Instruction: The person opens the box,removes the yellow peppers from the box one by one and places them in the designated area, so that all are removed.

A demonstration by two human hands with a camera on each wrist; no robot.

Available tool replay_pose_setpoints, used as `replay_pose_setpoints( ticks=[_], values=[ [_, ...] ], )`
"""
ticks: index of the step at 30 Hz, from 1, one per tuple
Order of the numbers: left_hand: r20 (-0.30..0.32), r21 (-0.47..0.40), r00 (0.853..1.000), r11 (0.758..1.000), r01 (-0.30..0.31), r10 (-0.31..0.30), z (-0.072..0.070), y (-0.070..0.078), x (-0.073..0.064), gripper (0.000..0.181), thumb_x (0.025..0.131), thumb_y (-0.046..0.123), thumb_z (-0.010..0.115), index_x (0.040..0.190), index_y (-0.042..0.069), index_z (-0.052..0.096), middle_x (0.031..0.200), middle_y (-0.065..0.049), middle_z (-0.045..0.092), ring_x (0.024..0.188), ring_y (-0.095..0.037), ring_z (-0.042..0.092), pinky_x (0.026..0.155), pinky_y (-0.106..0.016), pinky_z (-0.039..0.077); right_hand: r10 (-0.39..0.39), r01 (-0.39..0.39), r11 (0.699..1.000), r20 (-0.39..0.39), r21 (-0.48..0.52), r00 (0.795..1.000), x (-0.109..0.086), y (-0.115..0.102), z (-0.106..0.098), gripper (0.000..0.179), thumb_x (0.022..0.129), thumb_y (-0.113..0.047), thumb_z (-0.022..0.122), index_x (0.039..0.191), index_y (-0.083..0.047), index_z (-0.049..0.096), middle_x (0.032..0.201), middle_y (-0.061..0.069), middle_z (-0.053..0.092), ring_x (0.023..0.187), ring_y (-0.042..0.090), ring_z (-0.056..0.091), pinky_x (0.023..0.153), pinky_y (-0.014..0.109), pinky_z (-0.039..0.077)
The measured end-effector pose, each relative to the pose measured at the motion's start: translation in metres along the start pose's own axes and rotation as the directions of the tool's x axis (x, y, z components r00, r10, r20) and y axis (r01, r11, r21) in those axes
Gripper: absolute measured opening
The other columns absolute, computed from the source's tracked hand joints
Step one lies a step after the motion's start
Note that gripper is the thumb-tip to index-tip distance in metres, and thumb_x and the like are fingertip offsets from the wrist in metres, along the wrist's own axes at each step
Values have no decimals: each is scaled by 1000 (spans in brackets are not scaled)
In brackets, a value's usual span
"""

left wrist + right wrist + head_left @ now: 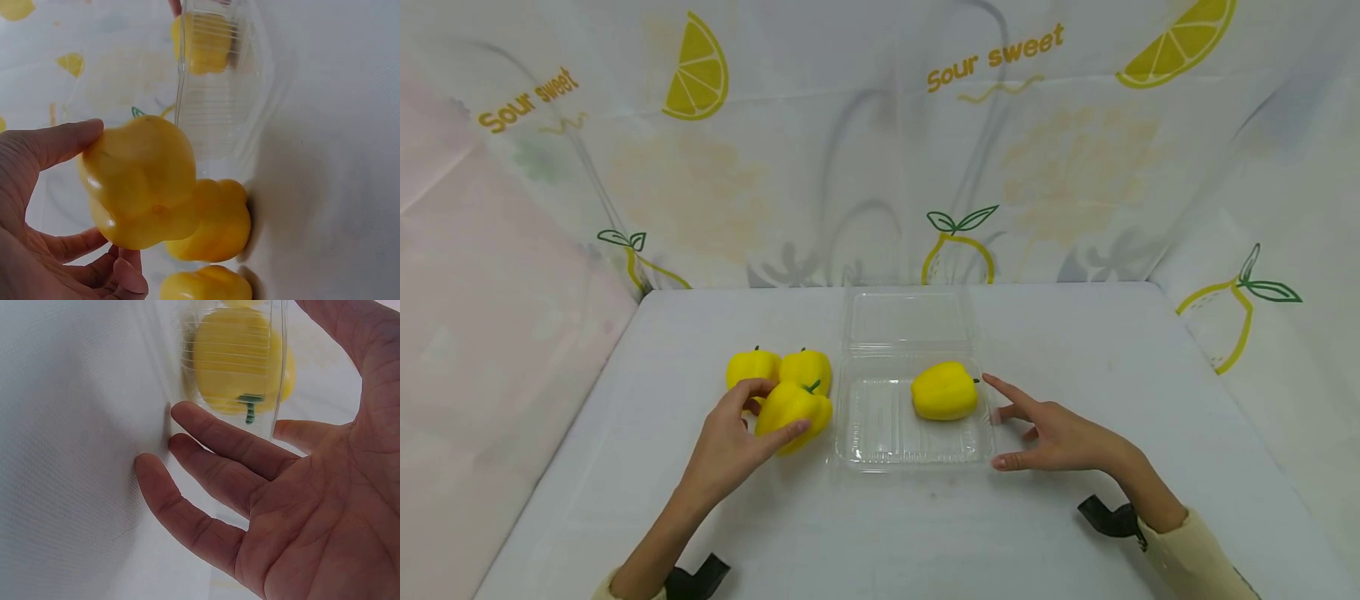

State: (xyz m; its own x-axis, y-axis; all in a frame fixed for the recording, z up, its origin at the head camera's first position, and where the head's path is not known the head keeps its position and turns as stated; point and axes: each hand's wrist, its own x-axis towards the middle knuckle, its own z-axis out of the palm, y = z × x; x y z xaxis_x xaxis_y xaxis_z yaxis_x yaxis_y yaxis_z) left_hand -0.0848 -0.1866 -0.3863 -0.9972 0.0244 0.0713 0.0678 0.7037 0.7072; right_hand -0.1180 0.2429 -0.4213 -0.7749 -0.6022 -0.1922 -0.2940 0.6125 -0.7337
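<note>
Head view: your left hand (730, 442) grips one yellow bell pepper (793, 412) in front of two others (806, 367); a fourth (945, 392) lies in one open clamshell container (872, 417). Left wrist: thumb and fingers clamp the first — raised. Right wrist: your right hand (312, 500) — fingers apart — beside the container.

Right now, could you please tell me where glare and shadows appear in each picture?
Head view: light looks fairly even, with small glints along the ridges of the clear container; left wrist: white highlights on the held pepper, and a soft shadow across the tabletop; right wrist: grey shadow beside the right fingertips, while ribbed plastic streaks the boxed pepper.
</note>
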Motion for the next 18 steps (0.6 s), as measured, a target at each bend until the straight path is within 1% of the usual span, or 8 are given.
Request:
replay_pose_setpoints(
  ticks=[4,11,14,18],
  values=[
    [12,17,1000,1000,13,-13,-1,-1,-1,70,77,49,82,123,5,54,113,-9,58,97,-24,52,76,-38,43,-6,6,1000,-3,0,1000,0,0,0,107,81,-51,77,159,-24,9,134,14,58,112,28,59,87,44,52],
    [31,58,999,998,40,-42,-5,1,-1,72,76,48,83,123,3,53,113,-11,59,100,-27,53,80,-41,45,1,-1,1000,-5,5,1000,0,1,1,107,81,-50,78,159,-24,9,133,13,58,111,27,60,87,44,52],
    [41,58,997,996,60,-63,-6,1,-1,71,75,47,84,121,3,52,113,-12,58,100,-27,53,79,-41,45,1,-1,1000,-4,5,1000,0,1,1,107,81,-51,78,159,-24,9,133,12,58,110,27,60,86,45,52],
    [78,49,993,995,89,-92,-8,2,-3,74,75,49,83,121,2,51,114,-12,57,100,-27,54,77,-38,46,0,0,1000,-5,1,1000,0,2,1,107,81,-51,78,159,-25,9,133,12,58,109,27,61,86,44,52]
  ],
)
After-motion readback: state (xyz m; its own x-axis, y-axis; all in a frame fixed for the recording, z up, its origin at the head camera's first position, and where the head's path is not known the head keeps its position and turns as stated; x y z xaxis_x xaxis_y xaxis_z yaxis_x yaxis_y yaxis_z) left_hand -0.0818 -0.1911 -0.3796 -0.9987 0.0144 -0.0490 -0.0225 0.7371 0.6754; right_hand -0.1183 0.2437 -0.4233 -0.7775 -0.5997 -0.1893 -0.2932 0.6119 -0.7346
